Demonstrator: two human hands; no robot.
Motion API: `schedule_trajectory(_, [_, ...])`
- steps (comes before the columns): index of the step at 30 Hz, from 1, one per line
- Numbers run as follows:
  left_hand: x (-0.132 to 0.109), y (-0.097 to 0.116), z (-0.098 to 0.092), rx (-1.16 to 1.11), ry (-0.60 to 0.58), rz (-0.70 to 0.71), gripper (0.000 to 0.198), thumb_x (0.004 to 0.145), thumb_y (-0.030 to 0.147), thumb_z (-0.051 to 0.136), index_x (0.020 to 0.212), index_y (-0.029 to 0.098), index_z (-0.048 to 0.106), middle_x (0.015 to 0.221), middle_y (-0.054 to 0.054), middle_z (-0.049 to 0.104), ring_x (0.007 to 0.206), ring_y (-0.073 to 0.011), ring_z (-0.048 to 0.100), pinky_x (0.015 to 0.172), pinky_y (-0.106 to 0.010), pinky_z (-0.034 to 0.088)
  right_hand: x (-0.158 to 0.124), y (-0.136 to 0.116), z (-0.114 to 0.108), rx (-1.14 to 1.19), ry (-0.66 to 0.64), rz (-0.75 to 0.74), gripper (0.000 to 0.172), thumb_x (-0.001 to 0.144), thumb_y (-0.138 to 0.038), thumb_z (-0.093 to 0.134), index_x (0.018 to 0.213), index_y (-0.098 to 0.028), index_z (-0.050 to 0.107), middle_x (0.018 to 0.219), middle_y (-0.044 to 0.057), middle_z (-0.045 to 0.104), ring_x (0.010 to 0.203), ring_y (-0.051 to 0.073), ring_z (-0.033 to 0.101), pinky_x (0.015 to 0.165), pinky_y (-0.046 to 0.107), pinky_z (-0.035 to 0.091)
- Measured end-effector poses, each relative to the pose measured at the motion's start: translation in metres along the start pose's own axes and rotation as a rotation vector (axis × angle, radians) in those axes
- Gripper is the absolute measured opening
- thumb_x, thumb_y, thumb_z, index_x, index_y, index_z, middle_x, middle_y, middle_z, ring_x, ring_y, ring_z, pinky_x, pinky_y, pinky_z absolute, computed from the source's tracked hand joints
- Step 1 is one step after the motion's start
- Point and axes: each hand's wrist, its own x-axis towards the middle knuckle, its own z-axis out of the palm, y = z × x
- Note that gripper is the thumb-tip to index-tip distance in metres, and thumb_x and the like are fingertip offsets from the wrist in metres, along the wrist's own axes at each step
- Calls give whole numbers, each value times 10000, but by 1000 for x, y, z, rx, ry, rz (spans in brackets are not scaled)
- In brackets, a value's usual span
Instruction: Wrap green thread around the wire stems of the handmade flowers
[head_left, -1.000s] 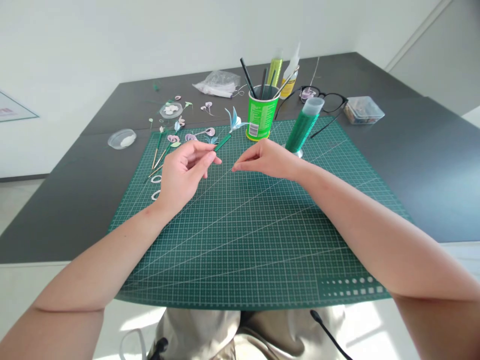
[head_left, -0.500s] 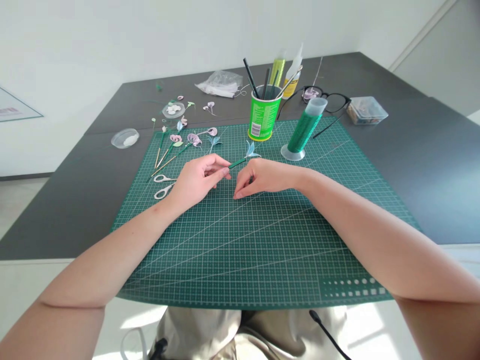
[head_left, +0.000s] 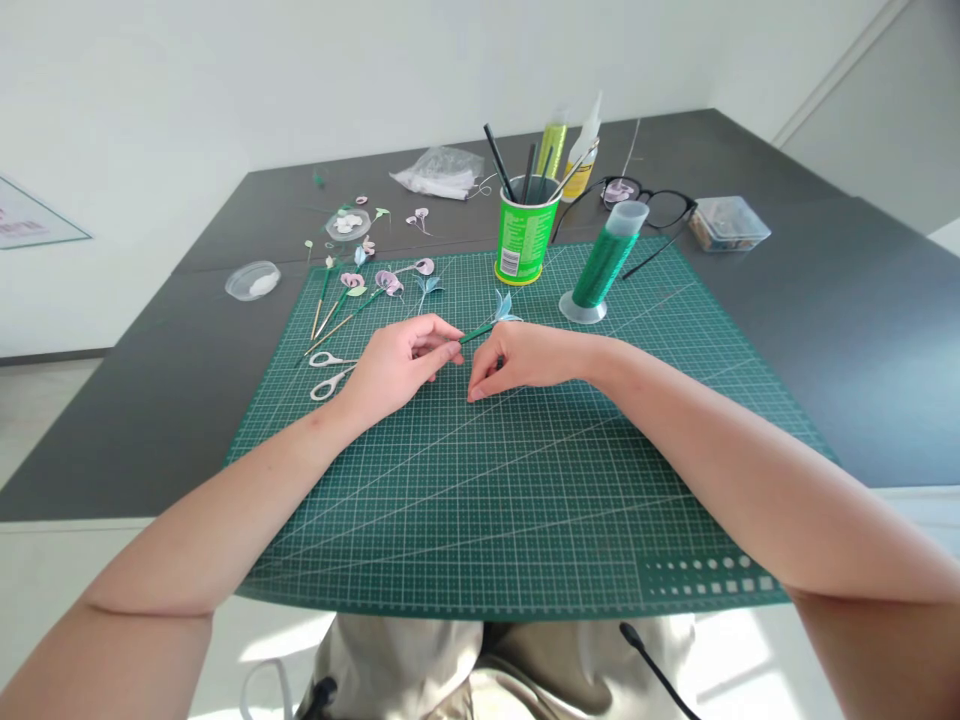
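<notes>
Between the thumb and fingers of my left hand is the green stem of a light blue craft flower, its petals pointing right. My right hand is closed in a pinch just below the bloom, fingertips low over the green cutting mat; whatever it pinches is too fine to make out. White-handled scissors lie partly under my left hand. To the right stands a spool of green thread. A second blue flower rests beyond my left hand.
Several pink and white flowers on stems lie at the mat's left. A green cup holds dark sticks and tools. Behind are a glue bottle, eyeglasses, a clear box, a plastic bag and small dishes.
Both hands keep nearly the same pose. The blue flower's head sits slightly lower against my right hand, and the whole view has shifted a little.
</notes>
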Motion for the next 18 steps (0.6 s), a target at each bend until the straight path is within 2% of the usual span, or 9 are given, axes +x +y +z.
schedule_trajectory(6, [-1, 0, 0, 9, -15, 12, 189, 923, 344, 652, 1023, 190, 700, 904, -64, 794, 721, -163, 724, 588, -248, 556, 1, -1, 1, -12, -65, 9, 216, 824, -344, 729, 870, -160, 833, 640, -1, 653, 569, 97, 459, 560, 275, 349])
schedule_trajectory(11, [-1, 2, 0, 8, 4, 7, 190, 921, 349, 648, 1014, 191, 698, 911, -73, 797, 725, -168, 726, 583, -252, 556, 0, 0, -1, 68, 5, 7, 200, 834, -309, 707, 882, -155, 826, 759, 30, 719, 604, 102, 523, 576, 270, 402])
schedule_trajectory(18, [0, 5, 0, -9, 17, -8, 149, 913, 314, 655, 985, 192, 701, 916, -73, 796, 749, -173, 731, 590, -253, 558, 0, 1, -2, 108, 15, 22, 200, 830, -307, 709, 881, -154, 826, 735, 30, 709, 593, 102, 524, 579, 275, 421])
